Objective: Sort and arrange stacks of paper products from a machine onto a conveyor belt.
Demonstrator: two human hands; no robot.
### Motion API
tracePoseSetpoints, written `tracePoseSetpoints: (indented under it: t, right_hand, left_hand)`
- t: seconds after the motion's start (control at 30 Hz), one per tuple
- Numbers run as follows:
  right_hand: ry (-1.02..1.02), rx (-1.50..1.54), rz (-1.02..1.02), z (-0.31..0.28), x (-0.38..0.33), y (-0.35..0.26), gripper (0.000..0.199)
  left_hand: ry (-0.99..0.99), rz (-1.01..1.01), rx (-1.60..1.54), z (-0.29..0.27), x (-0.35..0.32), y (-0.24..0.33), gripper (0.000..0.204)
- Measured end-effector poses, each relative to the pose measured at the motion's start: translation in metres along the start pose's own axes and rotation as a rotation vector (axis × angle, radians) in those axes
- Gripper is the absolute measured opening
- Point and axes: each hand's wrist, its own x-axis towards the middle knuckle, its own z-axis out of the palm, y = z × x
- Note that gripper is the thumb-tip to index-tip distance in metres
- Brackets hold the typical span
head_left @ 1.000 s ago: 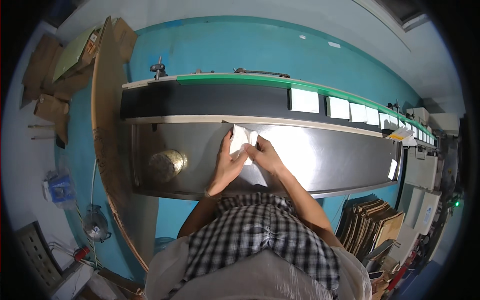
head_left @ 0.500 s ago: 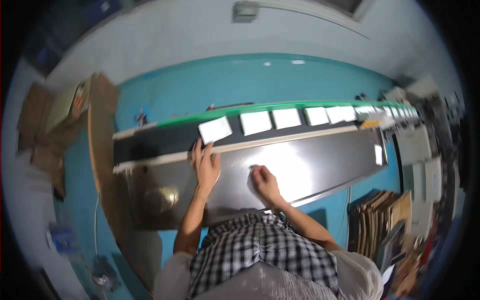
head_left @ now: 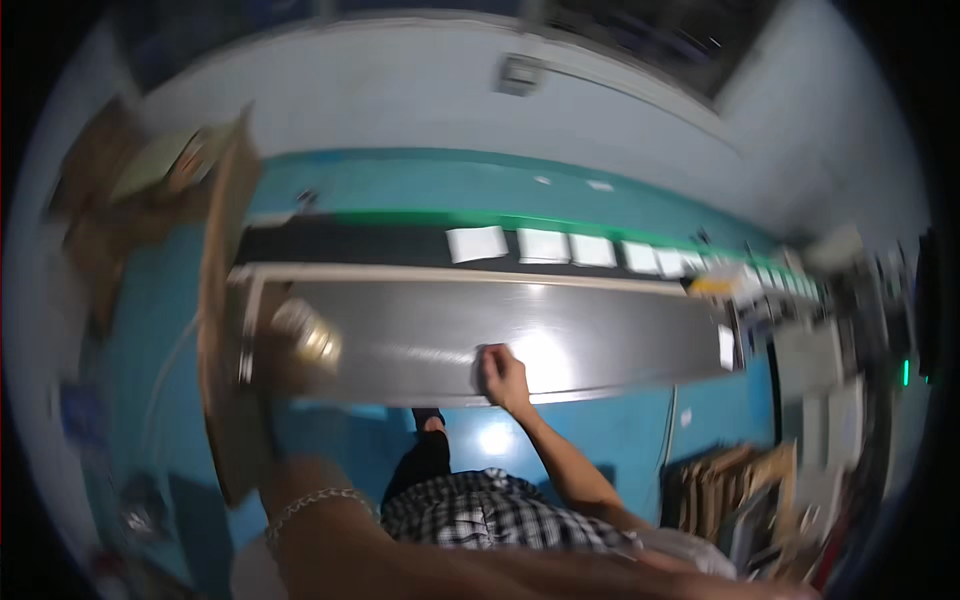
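My right hand [head_left: 503,375] rests at the front part of a shiny grey metal tabletop [head_left: 420,310]. Its fingers are curled closed, and whatever they hold, if anything, is too small to make out. Close to the camera along the bottom edge, my left hand [head_left: 450,575] is large and blurred. A chain bracelet [head_left: 320,495] crosses that arm, and the fingers cannot be made out. Beyond the tabletop, flat white squares [head_left: 477,243] lie in a row on a long black belt-like strip [head_left: 350,242], away from both hands.
A blurred, shiny gold and clear object [head_left: 315,340] sits at the table's left end, beside a brown upright board [head_left: 218,300]. Something yellow and white [head_left: 715,286] lies near the right end. Flattened cardboard [head_left: 710,490] leans at lower right. Green edging [head_left: 400,217] runs behind the strip.
My left hand has left the nearest white square and come back close to the camera. That square now lies straighter on the strip. My right hand stays closed over the tabletop. The view has shifted.
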Motion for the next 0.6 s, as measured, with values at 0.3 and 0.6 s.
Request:
tracePoseSetpoints:
  t: [0.3, 0.6]
  right_hand:
    - [-0.012, -0.201, -0.097, 0.052, 0.002, -0.018, 0.020]
    - [-0.282, 0.130, -0.044, 0.042, 0.063, 0.091, 0.024]
  left_hand:
    - [0.628, 0.454, -0.350, 0.080, -0.158, 0.081, 0.074]
    - [1.058, 1.168, 0.323, 0.154, -0.215, 0.047, 0.056]
